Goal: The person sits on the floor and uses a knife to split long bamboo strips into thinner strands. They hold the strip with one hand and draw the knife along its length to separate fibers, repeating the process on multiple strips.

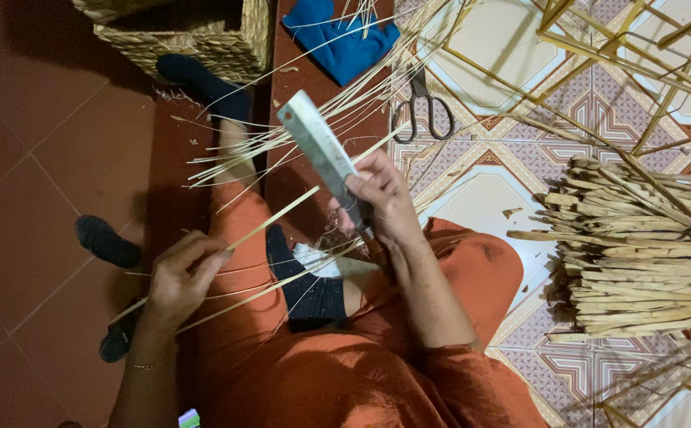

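My right hand grips the handle of a broad flat knife, its blade pointing up and left. My left hand pinches a thin pale bamboo strip that runs up and right toward the blade. More thin strips fan out beyond the knife, across my orange-clad legs and dark-socked feet.
A woven basket stands at the top left, a blue cloth beside it. Black scissors lie on the patterned tile floor. A stack of thicker bamboo sticks lies at right, with a bamboo frame at the top right.
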